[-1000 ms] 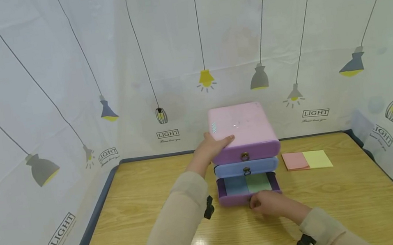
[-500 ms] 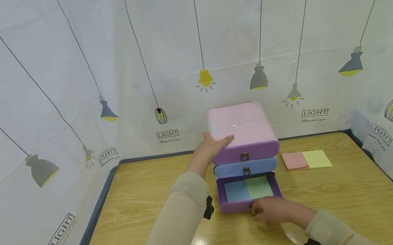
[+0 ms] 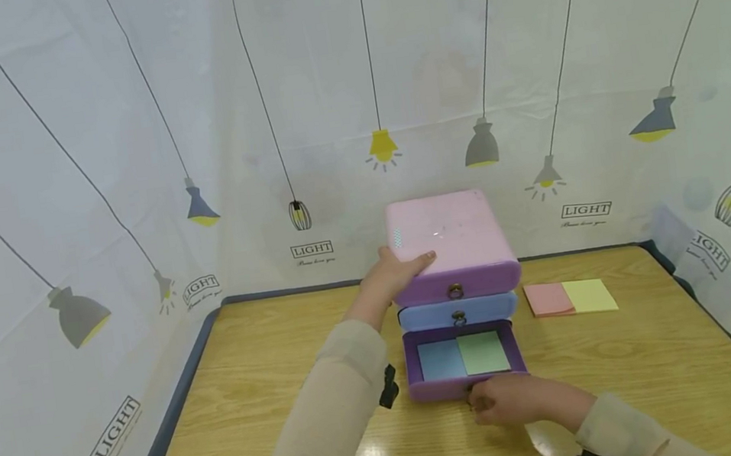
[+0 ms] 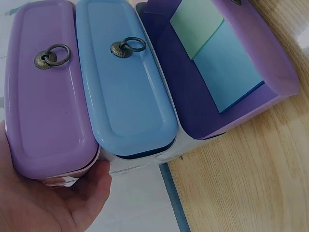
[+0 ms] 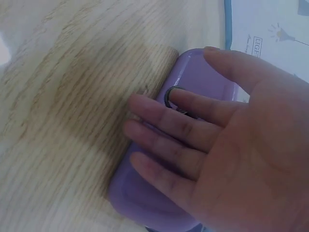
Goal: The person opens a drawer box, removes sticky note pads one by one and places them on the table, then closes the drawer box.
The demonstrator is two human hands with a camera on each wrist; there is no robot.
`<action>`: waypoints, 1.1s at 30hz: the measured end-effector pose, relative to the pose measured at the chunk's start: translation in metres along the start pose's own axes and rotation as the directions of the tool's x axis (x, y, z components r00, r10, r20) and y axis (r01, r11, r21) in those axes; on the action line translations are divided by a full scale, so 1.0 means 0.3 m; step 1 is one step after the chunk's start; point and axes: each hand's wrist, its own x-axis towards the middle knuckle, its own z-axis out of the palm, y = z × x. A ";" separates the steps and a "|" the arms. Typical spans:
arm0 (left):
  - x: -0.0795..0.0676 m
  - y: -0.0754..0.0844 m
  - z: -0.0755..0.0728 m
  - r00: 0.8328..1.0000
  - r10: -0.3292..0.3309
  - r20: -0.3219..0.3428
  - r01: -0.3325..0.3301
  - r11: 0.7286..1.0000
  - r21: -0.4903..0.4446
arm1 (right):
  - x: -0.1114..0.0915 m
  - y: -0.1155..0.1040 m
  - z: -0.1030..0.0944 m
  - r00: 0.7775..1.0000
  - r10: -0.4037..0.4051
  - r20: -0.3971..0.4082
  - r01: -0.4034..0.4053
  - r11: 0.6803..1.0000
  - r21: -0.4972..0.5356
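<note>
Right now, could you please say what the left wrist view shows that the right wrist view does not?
Only the left wrist view shows the top drawer, blue drawer, blue note, green note and left hand gripping the box.

Only the right wrist view shows the right hand, one fingertip at a ring.

Both show the open drawer, the table and the white backdrop.

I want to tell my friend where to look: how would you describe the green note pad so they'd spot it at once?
On the wooden table stands a pink-topped, three-drawer cabinet. Its purple bottom drawer is pulled open. Inside, in the head view, the green note pad lies right of the blue note pad; it's the only green one.
</note>
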 end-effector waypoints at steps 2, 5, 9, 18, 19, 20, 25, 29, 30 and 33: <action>-0.001 0.001 -0.001 1.000 -0.001 0.002 0.001 1.000 0.001 | -0.004 -0.003 -0.004 1.000 0.010 0.015 -0.010 1.000 -0.016; 0.001 0.000 0.000 1.000 -0.004 0.001 0.004 1.000 0.003 | -0.012 -0.007 -0.012 0.999 0.019 0.029 -0.019 1.000 -0.014; 0.003 -0.001 0.002 1.000 -0.007 0.000 0.007 1.000 0.008 | -0.028 -0.013 -0.038 1.000 -0.012 0.026 0.011 1.000 0.025; -0.002 0.002 0.000 1.000 0.003 -0.008 -0.003 1.000 0.012 | -0.049 -0.030 -0.124 0.996 -0.074 -0.059 0.077 0.996 0.054; -0.003 0.003 0.000 1.000 0.003 -0.008 -0.003 1.000 0.014 | -0.048 -0.029 -0.132 0.994 -0.076 -0.074 0.080 0.996 0.047; -0.003 0.003 0.000 1.000 0.004 -0.006 -0.004 1.000 0.015 | -0.047 -0.028 -0.141 0.993 -0.080 -0.091 0.084 0.996 0.036; -0.006 0.005 -0.003 1.000 0.007 -0.004 -0.007 1.000 0.013 | -0.038 -0.014 -0.178 0.986 -0.072 -0.153 0.071 0.997 -0.011; -0.008 0.005 -0.005 1.000 0.009 -0.007 -0.009 1.000 0.012 | -0.022 0.004 -0.196 0.984 -0.046 -0.173 0.040 0.998 -0.040; -0.009 0.005 -0.006 1.000 0.009 -0.007 -0.009 1.000 0.012 | -0.018 0.009 -0.200 0.985 -0.036 -0.170 0.029 0.999 -0.041; -0.010 0.005 -0.005 1.000 0.010 -0.005 -0.010 1.000 0.010 | -0.011 0.023 -0.202 0.991 0.005 -0.136 -0.009 0.999 -0.033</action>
